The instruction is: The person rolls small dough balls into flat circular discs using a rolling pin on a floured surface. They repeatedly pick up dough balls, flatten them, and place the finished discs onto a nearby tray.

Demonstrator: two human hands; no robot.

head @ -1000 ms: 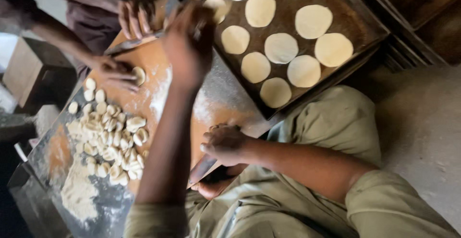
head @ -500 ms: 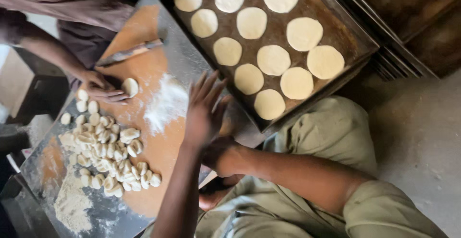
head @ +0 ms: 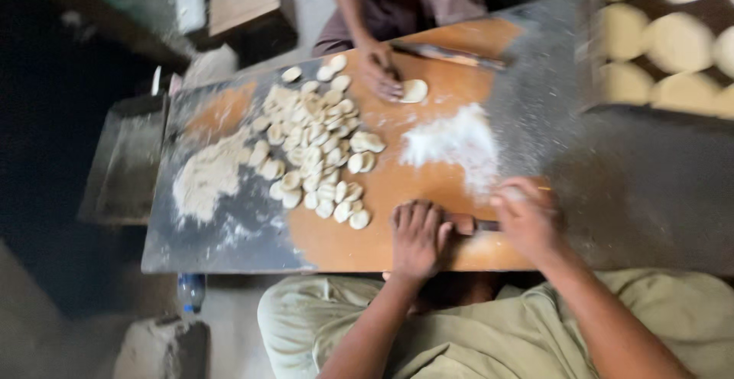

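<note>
My left hand [head: 417, 237] lies palm down on a thin rolling pin [head: 468, 226] at the near edge of the floured wooden board [head: 397, 188]. My right hand [head: 527, 222] grips the pin's other end. A patch of white flour [head: 451, 146] lies just beyond my hands. A heap of small dough pieces [head: 313, 149] sits left of it. Across the board, another person's hand [head: 380, 73] rests beside a flattened dough disc [head: 414, 91].
A tray [head: 592, 58] with several flat dough rounds [head: 677, 42] stands at the far right, blurred. A second rolling pin [head: 451, 55] lies at the board's far edge. A mound of floury scraps [head: 202, 176] lies at the left; a wooden box [head: 245, 0] and a bottle [head: 191, 291] stand off the board.
My hands have come down from near the tray onto the rolling pin at the board's near edge. The view has swung left, away from the tray. The other person's hand stays by the disc.
</note>
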